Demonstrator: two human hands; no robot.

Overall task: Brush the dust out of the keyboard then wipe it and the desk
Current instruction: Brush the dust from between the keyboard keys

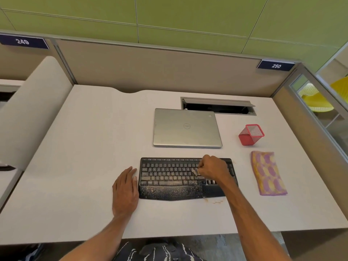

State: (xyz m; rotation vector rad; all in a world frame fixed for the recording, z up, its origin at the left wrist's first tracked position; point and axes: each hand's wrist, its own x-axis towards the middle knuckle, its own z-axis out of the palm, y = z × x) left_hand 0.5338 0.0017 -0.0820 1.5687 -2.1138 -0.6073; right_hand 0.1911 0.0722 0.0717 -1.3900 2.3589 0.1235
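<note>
Right hand [212, 167] grips a brush [194, 172] on the keyboard [169, 178]; left hand [125, 189] rests beside.

We see a pale grey laminate desk [84, 147] carrying a dusty black curved keyboard [169, 179], a closed silver laptop [186, 129] behind it, a red wire-mesh pen cup [251, 135] at the right and a folded pink-and-yellow patterned cloth [268, 173] nearer us. Our left hand [125, 191] lies flat just beside the keyboard.

The right hand [212, 167] covers the keys at 2 o'clock on the keyboard [169, 178] and hides the handle of the brush [194, 171]; only pale bristles show. The key letters are too small to read. At 12 o'clock the cable hatch [216, 108] is dark inside.
</note>
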